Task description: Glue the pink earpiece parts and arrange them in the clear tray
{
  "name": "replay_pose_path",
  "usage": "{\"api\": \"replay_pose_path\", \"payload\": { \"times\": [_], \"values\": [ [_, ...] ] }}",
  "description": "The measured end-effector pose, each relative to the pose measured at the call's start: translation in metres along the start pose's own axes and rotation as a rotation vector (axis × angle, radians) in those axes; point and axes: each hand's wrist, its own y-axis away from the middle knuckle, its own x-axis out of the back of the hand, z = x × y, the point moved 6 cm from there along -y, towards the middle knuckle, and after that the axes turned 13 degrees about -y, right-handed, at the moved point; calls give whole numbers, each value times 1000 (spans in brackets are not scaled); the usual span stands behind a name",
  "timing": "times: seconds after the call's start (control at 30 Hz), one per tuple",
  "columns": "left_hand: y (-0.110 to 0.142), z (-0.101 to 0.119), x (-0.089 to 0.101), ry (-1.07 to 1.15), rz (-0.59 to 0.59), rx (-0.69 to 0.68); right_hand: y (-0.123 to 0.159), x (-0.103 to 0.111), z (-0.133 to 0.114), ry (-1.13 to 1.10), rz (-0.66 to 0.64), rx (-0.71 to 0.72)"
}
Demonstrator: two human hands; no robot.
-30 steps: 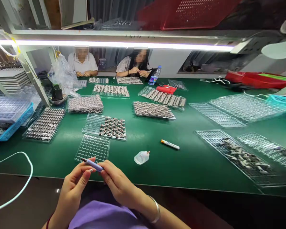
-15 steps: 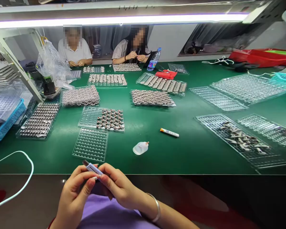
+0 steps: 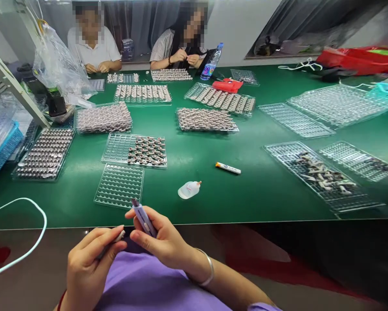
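In my right hand (image 3: 163,237) is a pale purple utility knife (image 3: 144,221) with a slider on its side, its dark tip pointing up and away from me. My left hand (image 3: 95,255) pinches a small whitish part (image 3: 120,236) between thumb and fingers, most of it hidden. The two hands are a little apart, above my lap at the table's front edge. Just beyond them lies a clear tray (image 3: 119,183) with rows of hollows. Behind it, another clear tray (image 3: 116,149) carries small metallic-and-white parts (image 3: 146,151) in its right half.
A small white squeeze bottle (image 3: 189,190) and an orange-ended white pen (image 3: 228,168) lie mid-table. Filled trays (image 3: 206,119) stand farther back; loose parts (image 3: 326,172) lie on a tray at right. A white cable (image 3: 40,211) loops at left. Two people sit opposite.
My hands have separated: the right has moved up and right with the knife, the left down and left with the small part. The camera view has tilted downward.
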Motion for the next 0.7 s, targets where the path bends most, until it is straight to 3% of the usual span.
{"api": "replay_pose_path", "payload": {
  "times": [0.1, 0.2, 0.27, 0.4, 0.47, 0.57, 0.7],
  "values": [
    [5, 7, 0, -91, 56, -71, -2, -5, 5, -13, -8, -27],
    [5, 8, 2, -111, 60, -13, -2, -6, 3, 39, 6, 0],
    [2, 4, -2, -14, -43, 96, -1, -6, 0, 79, 5, 29],
    [0, -5, -21, 316, -405, 356, 1, -8, 2, -8, -50, -46],
    [0, -8, -26, 390, -483, 418, 3, -7, 0, 33, -99, -40],
    [1, -17, -23, 372, -431, 442, 8, -1, -7, 225, -148, 17],
    [6, -24, -18, 300, -364, 420, 15, 5, -9, 323, -183, -49]
  ]
}}
